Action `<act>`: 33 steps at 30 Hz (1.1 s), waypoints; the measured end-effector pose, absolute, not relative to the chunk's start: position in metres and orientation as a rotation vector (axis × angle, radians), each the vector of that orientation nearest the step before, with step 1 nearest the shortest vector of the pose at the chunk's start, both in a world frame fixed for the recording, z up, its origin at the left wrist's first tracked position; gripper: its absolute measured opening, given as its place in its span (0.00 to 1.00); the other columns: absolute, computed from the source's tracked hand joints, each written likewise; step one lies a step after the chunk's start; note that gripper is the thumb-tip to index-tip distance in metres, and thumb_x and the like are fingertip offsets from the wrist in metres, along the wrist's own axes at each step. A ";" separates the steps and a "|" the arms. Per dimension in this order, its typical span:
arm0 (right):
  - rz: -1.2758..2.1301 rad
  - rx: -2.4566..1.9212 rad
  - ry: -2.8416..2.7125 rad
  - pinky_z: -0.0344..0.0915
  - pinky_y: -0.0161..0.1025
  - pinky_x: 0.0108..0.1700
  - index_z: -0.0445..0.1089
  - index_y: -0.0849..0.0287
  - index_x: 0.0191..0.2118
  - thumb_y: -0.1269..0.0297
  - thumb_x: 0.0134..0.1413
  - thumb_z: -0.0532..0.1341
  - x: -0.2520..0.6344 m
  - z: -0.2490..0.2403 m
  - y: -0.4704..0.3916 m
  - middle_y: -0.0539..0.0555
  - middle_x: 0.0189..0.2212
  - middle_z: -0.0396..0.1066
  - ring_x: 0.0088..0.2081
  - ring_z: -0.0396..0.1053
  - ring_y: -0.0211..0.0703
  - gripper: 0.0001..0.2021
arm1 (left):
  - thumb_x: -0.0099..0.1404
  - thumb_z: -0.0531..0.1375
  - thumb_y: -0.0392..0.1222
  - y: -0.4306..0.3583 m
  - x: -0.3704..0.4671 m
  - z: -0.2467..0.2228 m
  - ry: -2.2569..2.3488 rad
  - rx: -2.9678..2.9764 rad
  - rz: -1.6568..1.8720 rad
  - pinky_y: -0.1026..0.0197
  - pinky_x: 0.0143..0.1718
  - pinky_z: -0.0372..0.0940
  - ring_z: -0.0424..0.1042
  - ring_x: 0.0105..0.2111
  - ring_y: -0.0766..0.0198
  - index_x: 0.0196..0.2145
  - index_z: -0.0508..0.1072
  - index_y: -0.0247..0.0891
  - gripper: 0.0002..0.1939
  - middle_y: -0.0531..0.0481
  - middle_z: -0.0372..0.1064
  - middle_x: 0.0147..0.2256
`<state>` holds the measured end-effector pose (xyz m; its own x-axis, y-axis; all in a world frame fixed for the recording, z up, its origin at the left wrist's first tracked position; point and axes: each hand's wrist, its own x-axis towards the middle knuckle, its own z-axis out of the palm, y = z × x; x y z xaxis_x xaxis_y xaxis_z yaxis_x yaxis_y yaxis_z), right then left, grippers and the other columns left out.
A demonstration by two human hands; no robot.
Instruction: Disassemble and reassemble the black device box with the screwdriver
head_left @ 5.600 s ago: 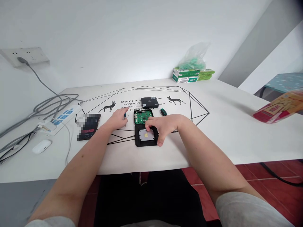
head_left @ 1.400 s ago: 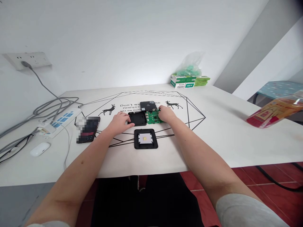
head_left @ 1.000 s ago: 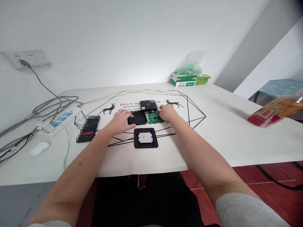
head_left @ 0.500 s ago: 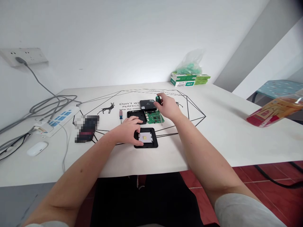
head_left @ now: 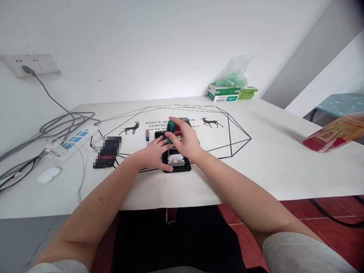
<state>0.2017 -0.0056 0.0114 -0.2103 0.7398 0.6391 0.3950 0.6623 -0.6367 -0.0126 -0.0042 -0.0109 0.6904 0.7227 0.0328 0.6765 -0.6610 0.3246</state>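
Upright in my right hand [head_left: 186, 140] is a green-handled screwdriver [head_left: 170, 127], pinched between thumb and fingers. Its shaft points down at the far left corner of a silver metal plate [head_left: 179, 159]; whether the tip sits in a screw is too small to tell. The plate, with a small yellowish pad, lies in a square black plastic casing [head_left: 186, 167]. My left hand [head_left: 153, 155] grips this casing from the left, thumb by the near edge and fingers by the far edge. Behind my hands, another black casing part [head_left: 159, 134] and a green circuit board are mostly hidden.
A second screwdriver [head_left: 147, 135] lies left of the parts. Farther left are a blurred dark object [head_left: 108, 153], a white earbud case [head_left: 49, 175], a power strip [head_left: 76, 140] and cables. Green boxes [head_left: 224, 91] stand at the back right, an orange-red package [head_left: 327, 136] at right.
My right hand has brought the screwdriver left and nearer, from beside the circuit board to over the metal plate. My left hand stays at the casing. The view has shifted slightly.
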 end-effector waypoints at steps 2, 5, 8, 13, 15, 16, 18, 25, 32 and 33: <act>0.390 -0.923 -1.831 0.83 0.55 0.53 0.69 0.48 0.70 0.46 0.71 0.62 0.201 0.010 -0.005 0.60 0.59 0.78 0.50 0.78 0.55 0.28 | 0.59 0.74 0.71 -0.003 -0.012 -0.013 1.109 2.592 0.229 0.28 0.74 0.53 0.46 0.79 0.27 0.75 0.65 0.56 0.52 0.43 0.57 0.77; 0.389 -0.917 -1.843 0.83 0.56 0.54 0.69 0.49 0.70 0.45 0.71 0.62 0.201 0.008 -0.004 0.62 0.61 0.77 0.51 0.78 0.56 0.28 | 0.60 0.74 0.68 -0.002 -0.012 -0.013 1.064 2.543 0.236 0.30 0.73 0.58 0.50 0.78 0.29 0.76 0.64 0.54 0.52 0.41 0.58 0.77; 0.391 -0.902 -1.847 0.82 0.57 0.54 0.68 0.50 0.71 0.45 0.71 0.61 0.200 0.007 -0.003 0.62 0.62 0.76 0.51 0.78 0.56 0.28 | 0.60 0.74 0.68 -0.001 -0.013 -0.013 1.055 2.495 0.215 0.30 0.71 0.61 0.49 0.79 0.29 0.77 0.61 0.53 0.54 0.40 0.54 0.78; 0.394 -0.920 -1.846 0.82 0.56 0.54 0.68 0.48 0.71 0.45 0.71 0.62 0.199 0.006 -0.004 0.61 0.62 0.77 0.52 0.78 0.56 0.29 | 0.60 0.74 0.68 0.001 -0.015 -0.015 1.071 2.476 0.191 0.29 0.70 0.62 0.46 0.79 0.28 0.78 0.58 0.54 0.56 0.40 0.52 0.79; 0.394 -0.919 -1.847 0.82 0.55 0.54 0.68 0.48 0.71 0.44 0.71 0.62 0.199 0.006 -0.004 0.61 0.61 0.77 0.52 0.78 0.56 0.29 | 0.60 0.74 0.69 0.001 -0.014 -0.015 1.087 2.475 0.185 0.29 0.71 0.61 0.44 0.80 0.28 0.78 0.58 0.53 0.57 0.38 0.50 0.79; 0.391 -0.918 -1.847 0.82 0.55 0.53 0.68 0.48 0.71 0.44 0.71 0.62 0.199 0.005 -0.005 0.62 0.61 0.77 0.52 0.78 0.56 0.29 | 0.59 0.74 0.69 0.000 -0.014 -0.015 1.095 2.476 0.187 0.29 0.71 0.61 0.44 0.80 0.28 0.78 0.58 0.52 0.57 0.38 0.50 0.79; 0.375 -0.910 -1.849 0.83 0.54 0.53 0.68 0.48 0.71 0.44 0.71 0.62 0.199 0.004 -0.004 0.62 0.61 0.77 0.52 0.78 0.56 0.29 | 0.59 0.74 0.70 -0.001 -0.012 -0.012 1.108 2.480 0.183 0.29 0.71 0.60 0.45 0.80 0.27 0.78 0.59 0.51 0.57 0.37 0.51 0.79; 0.217 -0.755 -1.845 0.84 0.52 0.46 0.68 0.51 0.70 0.44 0.74 0.60 0.197 -0.007 0.004 0.62 0.53 0.79 0.44 0.78 0.51 0.27 | 0.65 0.68 0.71 -0.012 -0.005 0.009 1.095 2.464 -0.035 0.33 0.78 0.48 0.31 0.82 0.32 0.82 0.50 0.48 0.58 0.42 0.39 0.83; 0.203 -0.723 -1.804 0.84 0.51 0.43 0.69 0.49 0.69 0.43 0.74 0.60 0.198 -0.006 0.004 0.60 0.52 0.79 0.41 0.78 0.50 0.26 | 0.66 0.67 0.70 -0.017 -0.001 0.016 1.092 2.455 -0.084 0.34 0.78 0.45 0.34 0.82 0.33 0.82 0.46 0.46 0.59 0.39 0.39 0.83; 0.209 -0.718 -1.805 0.84 0.52 0.43 0.69 0.49 0.69 0.43 0.74 0.60 0.198 -0.006 0.004 0.60 0.51 0.79 0.41 0.78 0.50 0.26 | 0.66 0.67 0.70 -0.017 -0.001 0.015 1.088 2.456 -0.078 0.34 0.78 0.46 0.34 0.82 0.33 0.82 0.46 0.46 0.59 0.39 0.39 0.82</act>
<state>0.1979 0.0041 -0.0063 -0.1882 0.5657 0.8029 0.3674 0.7987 -0.4766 -0.0009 -0.0167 0.0155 0.6870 0.6900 -0.2278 0.7154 -0.5873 0.3786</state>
